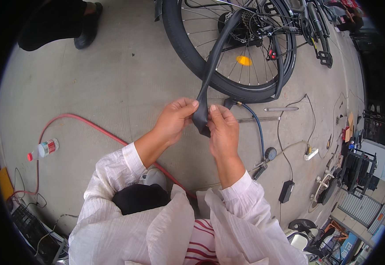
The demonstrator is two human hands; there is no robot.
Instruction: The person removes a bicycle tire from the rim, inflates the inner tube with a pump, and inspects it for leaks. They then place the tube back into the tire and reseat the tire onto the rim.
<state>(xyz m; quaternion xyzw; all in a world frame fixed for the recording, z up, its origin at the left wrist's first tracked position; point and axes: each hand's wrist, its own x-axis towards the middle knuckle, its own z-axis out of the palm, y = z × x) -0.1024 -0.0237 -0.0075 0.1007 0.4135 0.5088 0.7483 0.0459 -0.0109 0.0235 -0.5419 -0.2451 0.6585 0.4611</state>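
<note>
Grey concrete floor [122, 79] spreads beneath me, cluttered along the frame's right edge. A red hose [96, 126] curves from lower left behind my left forearm, near a plastic bottle [47, 148]; a blue hose [259, 121] and gauge [270, 153] lie right of centre. Someone's dark shoe [87, 31] stands upper left. At centre, my left hand [174, 119] and right hand [224, 132] pinch the black inner tube [211, 66], which reaches up across the bicycle wheel [180, 48].
</note>
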